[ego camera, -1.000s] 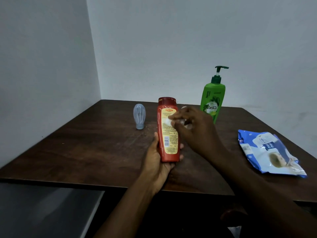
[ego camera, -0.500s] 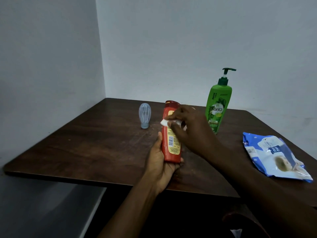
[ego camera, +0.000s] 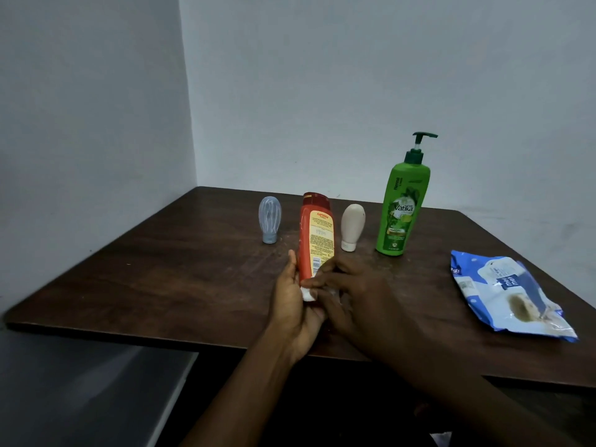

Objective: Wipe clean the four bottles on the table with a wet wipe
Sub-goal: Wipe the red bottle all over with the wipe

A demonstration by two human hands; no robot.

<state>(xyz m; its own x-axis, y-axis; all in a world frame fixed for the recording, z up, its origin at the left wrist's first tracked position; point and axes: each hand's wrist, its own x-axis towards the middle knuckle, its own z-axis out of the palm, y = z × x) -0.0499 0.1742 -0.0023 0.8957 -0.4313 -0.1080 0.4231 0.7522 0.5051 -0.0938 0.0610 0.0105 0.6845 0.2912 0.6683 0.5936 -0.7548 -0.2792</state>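
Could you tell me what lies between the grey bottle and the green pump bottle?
In the head view, the red bottle and a cream bottle standing on its cap.

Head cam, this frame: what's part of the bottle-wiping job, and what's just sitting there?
In the job:
red bottle, gripped by left hand
wet wipe, in right hand
grey bottle
beige bottle
green pump bottle

Lying about:
wipes packet, on the table

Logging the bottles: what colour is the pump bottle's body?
The pump bottle is bright green, darker green pump; head view.
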